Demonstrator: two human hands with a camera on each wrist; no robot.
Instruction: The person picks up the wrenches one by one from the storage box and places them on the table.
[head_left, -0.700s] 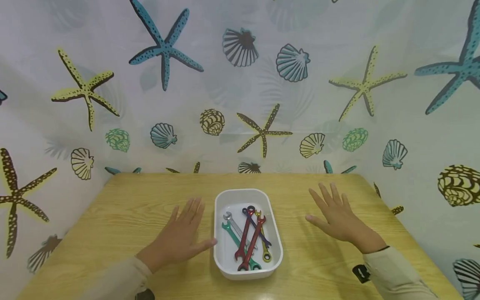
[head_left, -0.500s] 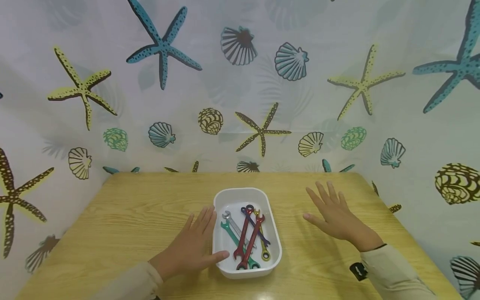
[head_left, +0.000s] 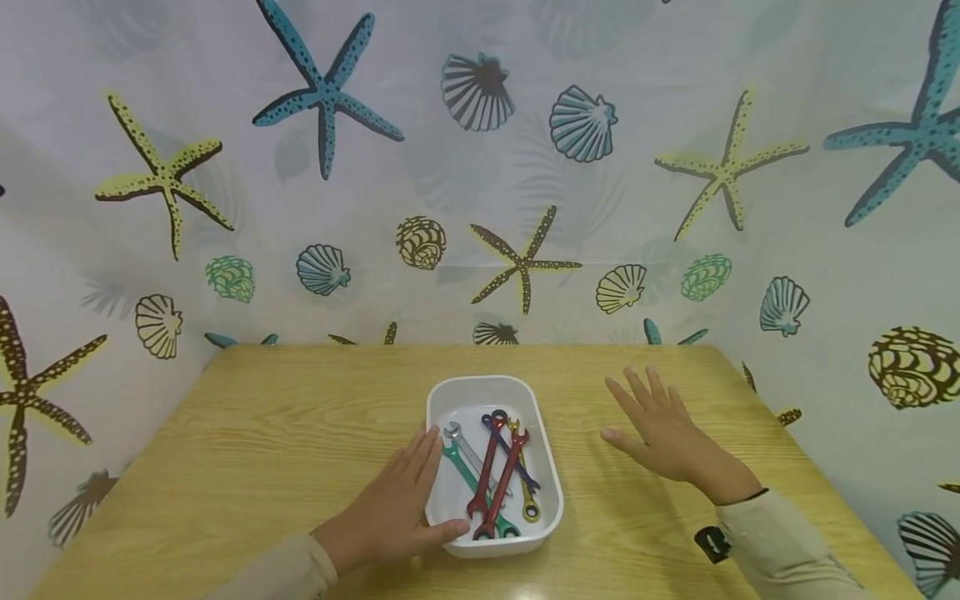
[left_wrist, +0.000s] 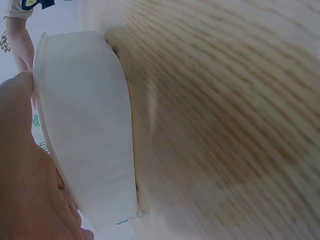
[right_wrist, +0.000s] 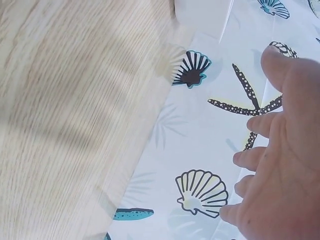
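A white plastic tray stands on the wooden table, holding a loose pile of combination wrenches. Two red wrenches lie on top, over a green wrench, a silver wrench, a purple wrench and a yellow wrench. My left hand is at the tray's left edge, fingers straight and thumb reaching over the near left corner. In the left wrist view it overlaps the rim above the tray's side wall. My right hand hovers spread over the table, apart from the tray, holding nothing.
The wooden tabletop runs back to a white curtain printed with starfish and shells, which also hangs along both sides. Beige sleeves cover both forearms, and a black strap shows at the right wrist.
My left hand has moved right, from beside the tray to its left rim, with the thumb now over the corner. My right hand has drifted slightly left. The wrenches lie as before.
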